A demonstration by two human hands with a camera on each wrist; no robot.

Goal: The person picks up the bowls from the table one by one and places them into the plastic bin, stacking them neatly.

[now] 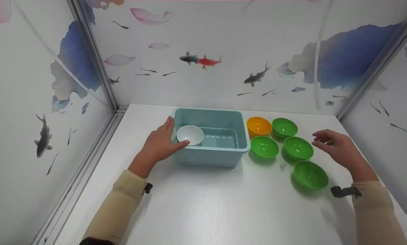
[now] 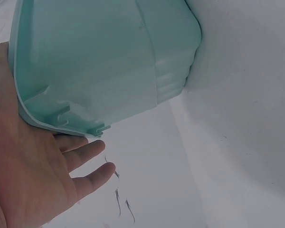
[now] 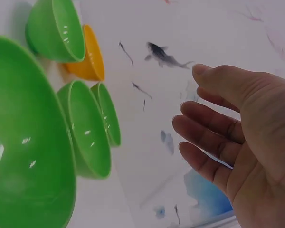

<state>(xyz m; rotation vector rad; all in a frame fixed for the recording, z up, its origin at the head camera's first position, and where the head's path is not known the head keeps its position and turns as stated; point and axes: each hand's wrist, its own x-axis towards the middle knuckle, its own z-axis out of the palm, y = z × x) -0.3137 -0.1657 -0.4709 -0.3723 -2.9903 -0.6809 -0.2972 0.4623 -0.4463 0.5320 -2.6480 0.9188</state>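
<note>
1. Fingers of the left hand lie straight against the left wall of the teal bin, thumb at its near rim; nothing is gripped.
2. Fingers of the right hand are loosely spread and slightly bent, held in the air and grasping nothing.
3. Inside the bin, a white bowl sits upright in the left near corner, just beside the left thumb; a shallow teal tray lies on the bin's floor.
4. Right of the bin stand an orange bowl and four green bowls, all upright and holding nothing.
5. Nearest the right hand is the green bowl at the cluster's right middle.
</note>
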